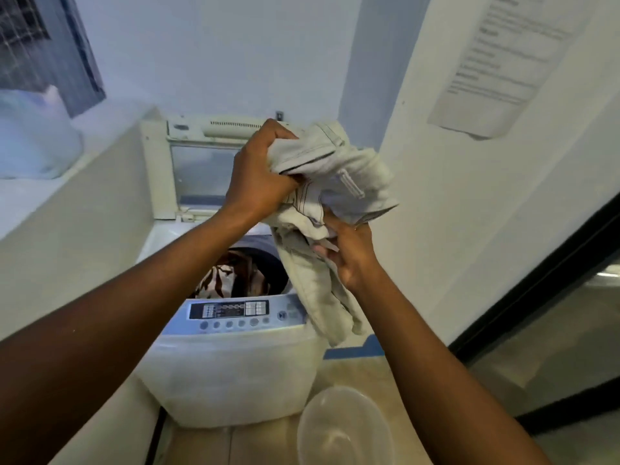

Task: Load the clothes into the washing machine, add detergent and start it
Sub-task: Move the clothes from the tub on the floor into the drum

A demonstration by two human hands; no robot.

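White-walled laundry corner; washing machine (231, 357) frame centre, lid raised. Left hand (260, 177), right hand (350, 255): fingers clenched on pale trousers (339, 182). Risk: dangling leg snags drum rim, slips outside.

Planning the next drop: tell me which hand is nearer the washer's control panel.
Right. The right hand grips the pale garment just above and right of the control panel; the left hand holds the bunched top higher up, farther away.

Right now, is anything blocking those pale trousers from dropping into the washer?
Nothing visible does. The washer's lid stands open, and the pale beige trousers, gripped by the left hand and right hand, hang above the drum opening, which holds only a brown patterned garment.
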